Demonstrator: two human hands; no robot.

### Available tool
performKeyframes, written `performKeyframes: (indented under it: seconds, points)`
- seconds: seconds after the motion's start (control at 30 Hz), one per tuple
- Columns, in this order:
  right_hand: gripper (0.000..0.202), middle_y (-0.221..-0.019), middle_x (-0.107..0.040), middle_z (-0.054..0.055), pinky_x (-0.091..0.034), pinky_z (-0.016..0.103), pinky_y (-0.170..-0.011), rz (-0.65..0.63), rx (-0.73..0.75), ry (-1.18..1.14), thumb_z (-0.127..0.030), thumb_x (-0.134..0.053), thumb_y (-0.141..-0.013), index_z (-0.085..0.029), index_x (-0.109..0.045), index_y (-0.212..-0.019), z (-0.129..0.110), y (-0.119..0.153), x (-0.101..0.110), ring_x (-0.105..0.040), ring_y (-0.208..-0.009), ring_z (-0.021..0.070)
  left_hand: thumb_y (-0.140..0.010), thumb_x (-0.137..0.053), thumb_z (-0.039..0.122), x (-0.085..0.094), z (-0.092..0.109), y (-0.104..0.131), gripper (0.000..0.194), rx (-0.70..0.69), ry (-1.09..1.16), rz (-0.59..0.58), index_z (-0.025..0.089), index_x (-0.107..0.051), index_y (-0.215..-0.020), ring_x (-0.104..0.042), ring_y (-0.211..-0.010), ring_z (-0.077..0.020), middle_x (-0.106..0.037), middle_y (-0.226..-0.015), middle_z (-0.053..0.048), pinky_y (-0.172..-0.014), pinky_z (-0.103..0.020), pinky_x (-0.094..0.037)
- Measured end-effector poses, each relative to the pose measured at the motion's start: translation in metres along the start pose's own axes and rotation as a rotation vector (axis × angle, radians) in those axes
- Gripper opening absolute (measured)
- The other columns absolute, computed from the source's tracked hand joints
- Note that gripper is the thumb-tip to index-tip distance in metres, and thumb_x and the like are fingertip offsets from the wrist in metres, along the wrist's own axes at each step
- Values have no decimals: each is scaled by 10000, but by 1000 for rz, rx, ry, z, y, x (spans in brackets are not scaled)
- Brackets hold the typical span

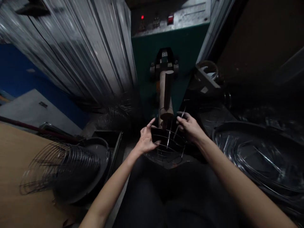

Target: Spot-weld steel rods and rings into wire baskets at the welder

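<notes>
the room is dim, with a corrugated metal wall behind and a blue panel at left. a tan board lies in the left foreground. a green machine stands ahead, its blunt arm reaching down toward the hands. the wire frame is just below that arm, between the hands: thin, shiny, with curved wires one below another and straight pieces across them. the left hand is at its left side, thumb and forefinger spread; i cannot tell how firmly it bears on the wire. the right hand pinches a thin rod between thumb and finger. counted: two hands, one frame, one machine, one lit red light, two dark pans. a stack of wire rings leans over the left edge of the left pan; loose wires lie inside the right pan, too tangled to number.
</notes>
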State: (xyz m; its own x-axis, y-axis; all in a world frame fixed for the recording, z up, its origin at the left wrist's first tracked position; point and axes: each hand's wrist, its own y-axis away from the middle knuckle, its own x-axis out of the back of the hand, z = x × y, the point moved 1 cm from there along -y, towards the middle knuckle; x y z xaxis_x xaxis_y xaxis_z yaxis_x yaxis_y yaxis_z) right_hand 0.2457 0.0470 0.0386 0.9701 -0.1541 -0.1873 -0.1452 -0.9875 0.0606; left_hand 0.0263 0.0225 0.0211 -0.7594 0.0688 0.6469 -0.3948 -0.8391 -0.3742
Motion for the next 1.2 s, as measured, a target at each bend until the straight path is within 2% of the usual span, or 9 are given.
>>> performKeyframes:
  seconds: [0.07,0.13,0.3,0.43,0.57,0.8,1.0,1.2]
  points:
    - [567,-569,-525,-69,-225,166,-355,-22,-18,-39,-438,-728,-573,-163,-493,-1009,7,-8,-9,-332,-369,38,-642,-633,146,-16,-11,-4,884,11,115,88,239,-153,-1378,-526,-1046,-235,-538,-1047,-52,-977,-446,-360]
    - [523,-564,-531,-62,-223,173,-346,-21,-19,-26,-453,-701,-603,-158,-499,-986,13,-9,-16,-331,-358,40,-638,-601,113,-26,-19,0,853,-27,208,172,245,-156,-1353,-538,-986,-200,-514,-1000,-30,-954,-415,-384]
    - [435,-499,-472,-76,-237,187,-343,-31,25,-13,-495,-666,-668,-178,-506,-919,21,-9,-30,-360,-355,61,-635,-613,139,-25,-30,16,844,-125,285,279,232,-151,-1335,-537,-908,-177,-489,-946,-12,-931,-416,-391]
    - [403,-442,-398,-93,-234,194,-348,-41,62,-13,-540,-643,-702,-204,-484,-856,25,-13,-39,-337,-354,71,-638,-617,149,-22,-36,17,865,-144,293,273,234,-133,-1350,-537,-896,-173,-490,-944,-11,-915,-415,-399]
    - [403,-460,-405,-82,-253,205,-354,-26,49,21,-568,-627,-701,-215,-459,-803,26,-14,-42,-353,-365,77,-639,-613,143,-21,-40,13,870,-172,296,268,233,-130,-1357,-537,-909,-177,-495,-962,-20,-907,-410,-403]
    - [343,-443,-401,-90,-267,189,-347,33,36,0,-470,-641,-688,-207,-495,-855,24,-21,-45,-350,-360,72,-632,-615,141,-19,-45,7,873,-170,302,278,222,-139,-1359,-540,-910,-180,-502,-946,-17,-918,-415,-399]
    - [296,-461,-420,-97,-293,188,-332,41,33,-47,-379,-657,-655,-216,-493,-840,34,-33,-43,-360,-344,70,-633,-614,141,-18,-49,1,889,-152,301,267,241,-125,-1368,-541,-907,-176,-506,-944,-11,-899,-400,-417]
    - [295,-452,-396,-98,-269,183,-311,62,13,-39,-393,-664,-654,-217,-491,-817,35,-34,-44,-334,-331,65,-628,-613,150,-18,-53,0,914,-145,296,241,240,-94,-1375,-533,-897,-177,-505,-934,-10,-897,-405,-420]
